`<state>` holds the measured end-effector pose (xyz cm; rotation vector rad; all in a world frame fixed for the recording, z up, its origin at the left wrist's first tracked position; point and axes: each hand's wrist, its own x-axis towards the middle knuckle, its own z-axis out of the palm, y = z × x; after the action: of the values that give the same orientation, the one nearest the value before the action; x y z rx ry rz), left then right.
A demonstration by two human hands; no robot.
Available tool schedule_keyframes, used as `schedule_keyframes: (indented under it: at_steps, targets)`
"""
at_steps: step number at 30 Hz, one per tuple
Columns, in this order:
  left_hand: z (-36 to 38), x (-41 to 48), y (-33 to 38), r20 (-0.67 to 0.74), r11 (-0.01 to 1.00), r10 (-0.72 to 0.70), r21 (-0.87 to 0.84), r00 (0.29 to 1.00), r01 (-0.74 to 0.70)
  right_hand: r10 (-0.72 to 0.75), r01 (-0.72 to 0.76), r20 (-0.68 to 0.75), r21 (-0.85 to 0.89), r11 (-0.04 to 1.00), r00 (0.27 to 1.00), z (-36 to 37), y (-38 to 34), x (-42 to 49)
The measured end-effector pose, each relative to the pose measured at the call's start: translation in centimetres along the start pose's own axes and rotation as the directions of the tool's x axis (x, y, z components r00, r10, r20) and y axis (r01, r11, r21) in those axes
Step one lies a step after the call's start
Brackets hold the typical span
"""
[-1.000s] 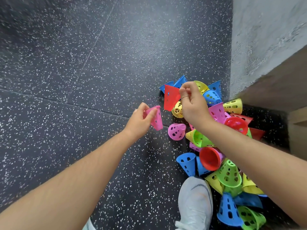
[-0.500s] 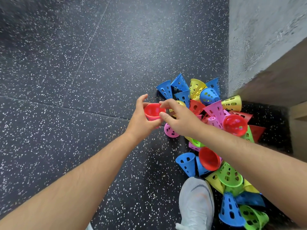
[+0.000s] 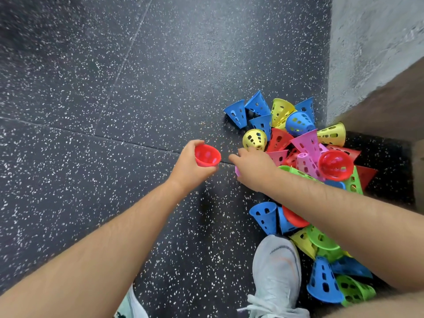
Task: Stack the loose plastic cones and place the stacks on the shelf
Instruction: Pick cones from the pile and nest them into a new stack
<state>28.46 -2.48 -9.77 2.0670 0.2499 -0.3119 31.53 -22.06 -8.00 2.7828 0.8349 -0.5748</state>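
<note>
My left hand [image 3: 189,167] grips a red cone [image 3: 207,156] held mouth up, its tip hidden in my palm. Just to the right, my right hand [image 3: 252,169] reaches down at the left edge of the pile of loose cones [image 3: 305,143]. Its fingers curl over a pink cone [image 3: 237,172], and only a sliver of that cone's rim shows. The pile holds blue, yellow, red, pink and green perforated cones lying at all angles on the floor. My right forearm hides the middle of the pile.
The speckled black rubber floor [image 3: 114,111] stretches left and ahead. A grey wall [image 3: 371,42] and a brown wooden panel [image 3: 390,99] close off the right side. My white shoe [image 3: 277,271] stands beside the near cones.
A second ago my left hand held a pink cone and my right a red one. The red cone went into my left hand, and my right hand dropped onto the pink cone on the floor.
</note>
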Motion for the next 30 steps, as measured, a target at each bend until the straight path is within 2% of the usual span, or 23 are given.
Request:
schedule_keyframes:
  at_steps: [3,5,7,9,13,16,18,20,24,27,30]
  targets:
    - [-0.3,-0.4,-0.4,0.024,1.0,-0.007,-0.013,1.0,0.007,0.002,0.004,0.066,-0.089,0.996,0.998,0.8,-0.3,-0.2]
    - [-0.4,-0.6,-0.5,0.045,1.0,-0.005,-0.019,0.999,0.006,-0.009,0.016,0.062,-0.106,0.994,0.998,1.1,-0.3,-0.4]
    - [-0.4,-0.6,-0.6,0.058,1.0,0.004,-0.024,0.998,-0.002,0.034,-0.034,0.02,0.029,0.999,0.999,0.6,-0.2,-0.5]
    - [-0.2,-0.4,-0.6,0.06,0.999,0.007,-0.034,0.998,-0.004,0.119,-0.107,-0.03,0.263,0.959,0.992,-0.5,0.1,-0.7]
    - [0.3,-0.1,0.0,0.078,1.0,0.002,-0.011,0.997,-0.001,0.27,-0.107,-0.173,0.623,0.775,0.947,-3.5,1.1,-1.1]
    - [1.0,0.1,0.7,0.1,1.0,0.024,-0.009,0.995,-0.023,0.366,-0.029,-0.188,0.858,0.513,0.912,-4.5,1.6,-1.5]
    - [1.5,0.1,1.1,0.108,0.999,0.05,-0.012,0.993,-0.049,0.452,0.036,-0.214,0.928,0.371,0.866,-4.4,1.7,-1.7]
    - [1.7,0.1,1.5,0.119,0.998,0.069,-0.02,0.99,-0.067,0.5,0.048,-0.197,0.954,0.295,0.843,-4.4,1.7,-2.1]
    - [2.0,-0.2,2.4,0.156,0.993,0.067,-0.107,0.986,-0.05,0.473,0.075,-0.217,0.95,0.302,0.854,-4.0,1.6,-2.1]
    - [2.1,-0.1,2.8,0.143,0.978,0.089,-0.201,0.986,-0.059,0.366,0.039,-0.182,0.93,0.365,0.913,-3.5,1.4,-2.3]
    - [1.9,0.2,3.2,0.121,0.978,0.087,-0.198,0.989,-0.062,0.274,0.022,-0.15,0.907,0.42,0.95,-2.9,1.4,-2.4]
